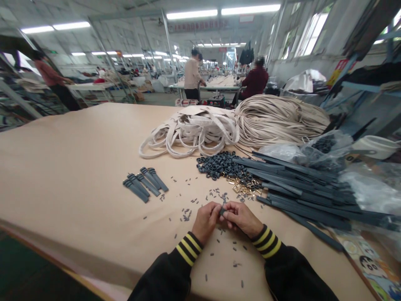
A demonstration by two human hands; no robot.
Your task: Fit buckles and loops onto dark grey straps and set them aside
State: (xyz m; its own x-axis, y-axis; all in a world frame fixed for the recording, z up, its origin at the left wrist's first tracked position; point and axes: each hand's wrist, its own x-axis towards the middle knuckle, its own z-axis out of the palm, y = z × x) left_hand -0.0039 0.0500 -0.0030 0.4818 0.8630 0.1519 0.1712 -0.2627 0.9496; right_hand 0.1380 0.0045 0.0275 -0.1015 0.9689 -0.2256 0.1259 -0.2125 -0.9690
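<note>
My left hand [207, 220] and my right hand [242, 218] meet near the front of the table. Between their pinched fingertips is a small dark strap piece [222, 210], held by both; its lower part is hidden by the fingers. Small dark bits [187, 215] lie scattered around the hands. Just beyond them are gold buckles [247, 186] and a heap of dark loops [219, 164]. Long dark strips [300, 179] are piled to the right. Several finished-looking dark straps with buckles [145, 182] lie in a group on the left.
Brown paper covers the table [78, 167]. Pale looped straps [194, 129] and a large beige strap bundle [278, 119] lie at the back. Plastic bags [369, 188] and a white tub [376, 146] stand at the right. Several people work at tables farther away.
</note>
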